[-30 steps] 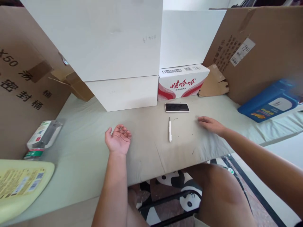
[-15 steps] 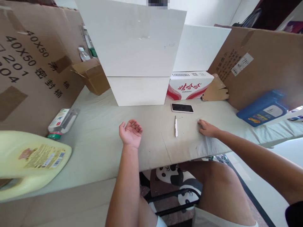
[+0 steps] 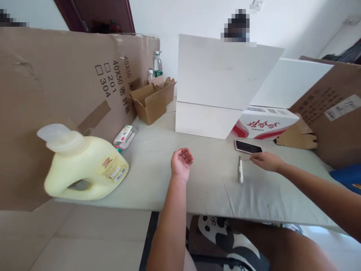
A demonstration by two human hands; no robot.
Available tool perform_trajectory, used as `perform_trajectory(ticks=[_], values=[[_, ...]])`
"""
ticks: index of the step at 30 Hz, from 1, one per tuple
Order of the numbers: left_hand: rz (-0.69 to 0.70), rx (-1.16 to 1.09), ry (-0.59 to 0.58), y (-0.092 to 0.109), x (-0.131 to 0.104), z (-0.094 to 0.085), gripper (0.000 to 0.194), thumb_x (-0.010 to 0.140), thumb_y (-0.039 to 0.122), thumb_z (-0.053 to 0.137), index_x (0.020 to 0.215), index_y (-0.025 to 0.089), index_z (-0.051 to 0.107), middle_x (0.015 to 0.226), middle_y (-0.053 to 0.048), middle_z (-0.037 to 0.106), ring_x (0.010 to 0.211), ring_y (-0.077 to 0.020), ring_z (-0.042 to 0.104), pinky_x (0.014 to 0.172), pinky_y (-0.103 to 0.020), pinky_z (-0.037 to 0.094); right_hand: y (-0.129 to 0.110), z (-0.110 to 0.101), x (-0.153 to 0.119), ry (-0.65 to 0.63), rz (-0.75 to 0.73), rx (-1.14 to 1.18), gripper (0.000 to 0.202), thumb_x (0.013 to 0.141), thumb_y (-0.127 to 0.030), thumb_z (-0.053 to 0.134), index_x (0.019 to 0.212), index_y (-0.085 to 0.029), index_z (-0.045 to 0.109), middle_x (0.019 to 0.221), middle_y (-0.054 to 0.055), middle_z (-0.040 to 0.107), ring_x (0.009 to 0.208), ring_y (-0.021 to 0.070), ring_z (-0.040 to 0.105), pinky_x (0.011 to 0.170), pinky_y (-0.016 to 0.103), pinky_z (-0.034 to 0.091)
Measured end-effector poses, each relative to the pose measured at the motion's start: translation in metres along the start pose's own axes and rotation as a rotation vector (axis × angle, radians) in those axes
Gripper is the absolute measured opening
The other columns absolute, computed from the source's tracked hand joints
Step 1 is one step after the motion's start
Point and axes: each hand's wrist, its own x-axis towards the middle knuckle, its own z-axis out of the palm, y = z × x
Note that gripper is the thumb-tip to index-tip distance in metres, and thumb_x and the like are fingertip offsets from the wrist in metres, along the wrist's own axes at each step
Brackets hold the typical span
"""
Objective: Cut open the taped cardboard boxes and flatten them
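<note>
My left hand (image 3: 181,165) rests palm up above the cloth-covered table, fingers loosely curled and apart, with nothing in it. My right hand (image 3: 266,162) reaches in from the right, fingers stretched toward the left; no held object shows in them. Its fingertips lie just in front of the near right end of a phone (image 3: 247,147) with a dark screen; contact cannot be told. A white utility knife (image 3: 240,171) lies left of that hand, apart from it, its narrow end pointing away from me.
White panels (image 3: 208,119) stand at the back beside a red-and-white carton (image 3: 263,126). On the left are a yellow jug (image 3: 93,150), a plastic bottle (image 3: 125,137), a small open cardboard box (image 3: 153,107) and a large carton (image 3: 64,82). A blue bottle (image 3: 346,175) is at the right.
The view has swung left, bringing the whole yellow jug into sight. My right hand has moved left and away from me, closer to the phone and knife. My left hand stays empty.
</note>
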Motion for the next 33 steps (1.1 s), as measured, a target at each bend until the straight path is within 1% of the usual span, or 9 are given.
perform_trajectory(ticks=[3,7,11,15,19,22,26,30,33], values=[[0.026,-0.032,0.034,0.006,0.002,-0.004,0.019,0.073,0.030,0.054,0.073,0.014,0.064,0.057,0.000,0.059,0.048,-0.0099,0.056,0.051,-0.021,0.040,-0.070,0.001,0.038,-0.124,-0.096,-0.020,0.030,0.099,-0.040,0.062,0.121,-0.020,0.066,0.124,0.008,0.067,0.105,0.0201,0.067,0.090,0.039,0.059],[0.057,-0.118,0.117,0.010,0.000,-0.011,0.019,0.077,0.030,0.049,0.062,0.018,0.052,0.049,0.007,0.038,0.040,-0.0061,0.040,0.047,-0.020,0.030,-0.178,0.010,0.090,-0.148,-0.295,0.013,0.034,0.099,-0.040,0.062,0.125,-0.018,0.064,0.127,0.009,0.065,0.107,0.0212,0.066,0.092,0.043,0.059],[-0.036,-0.317,0.202,0.017,-0.006,-0.021,0.030,0.084,0.027,0.043,0.056,0.018,0.040,0.046,0.008,0.023,0.036,-0.0047,0.023,0.043,-0.019,0.019,-0.285,0.018,0.143,-0.055,-0.472,0.078,0.036,0.099,-0.041,0.063,0.127,-0.018,0.063,0.130,0.010,0.064,0.111,0.0228,0.066,0.094,0.044,0.058],[-0.059,-0.430,0.180,0.037,-0.007,-0.034,0.037,0.087,0.029,0.040,0.052,0.020,0.030,0.048,0.007,0.014,0.037,-0.0060,0.015,0.042,-0.021,0.014,-0.383,0.006,0.201,0.064,-0.572,0.159,0.035,0.098,-0.033,0.062,0.129,-0.017,0.063,0.134,0.010,0.062,0.118,0.0265,0.063,0.102,0.048,0.054],[-0.030,-0.464,0.136,0.063,-0.008,-0.047,0.043,0.085,0.031,0.038,0.052,0.022,0.012,0.052,0.008,0.000,0.041,-0.0075,0.002,0.042,-0.024,0.008,-0.453,-0.014,0.260,0.141,-0.543,0.206,0.047,0.089,-0.022,0.062,0.136,-0.023,0.061,0.166,0.010,0.030,0.126,0.0332,0.061,0.110,0.054,0.049],[-0.034,-0.444,0.101,0.076,-0.009,-0.054,0.042,0.084,0.030,0.037,0.053,0.023,0.010,0.052,0.008,-0.003,0.044,-0.0078,-0.002,0.043,-0.025,0.007,-0.476,-0.017,0.291,0.122,-0.484,0.210,0.046,0.083,-0.020,0.065,0.129,-0.020,0.066,0.163,0.012,0.037,0.126,0.0378,0.061,0.111,0.058,0.047],[-0.044,-0.412,0.133,0.079,-0.010,-0.057,0.042,0.084,0.030,0.037,0.052,0.023,0.010,0.052,0.008,-0.002,0.043,-0.0078,0.000,0.043,-0.025,0.008,-0.474,-0.010,0.296,0.139,-0.496,0.238,0.039,0.082,-0.015,0.062,0.121,-0.015,0.067,0.147,0.015,0.055,0.127,0.0359,0.059,0.113,0.053,0.044],[0.063,-0.368,0.233,0.075,-0.013,-0.056,0.040,0.084,0.029,0.039,0.052,0.022,0.016,0.052,0.007,0.004,0.041,-0.0078,0.007,0.044,-0.025,0.010,-0.444,-0.004,0.255,0.221,-0.554,0.291,0.035,0.087,-0.014,0.055,0.121,-0.013,0.064,0.140,0.015,0.060,0.122,0.0270,0.059,0.114,0.044,0.043],[0.305,-0.327,0.414,0.071,-0.011,-0.060,0.031,0.083,0.026,0.041,0.056,0.021,0.025,0.054,0.007,0.013,0.043,-0.0083,0.014,0.046,-0.025,0.014,-0.399,-0.006,0.200,0.274,-0.575,0.340,0.026,0.086,-0.016,0.055,0.110,-0.019,0.065,0.123,0.010,0.069,0.101,0.0217,0.064,0.102,0.040,0.050]])
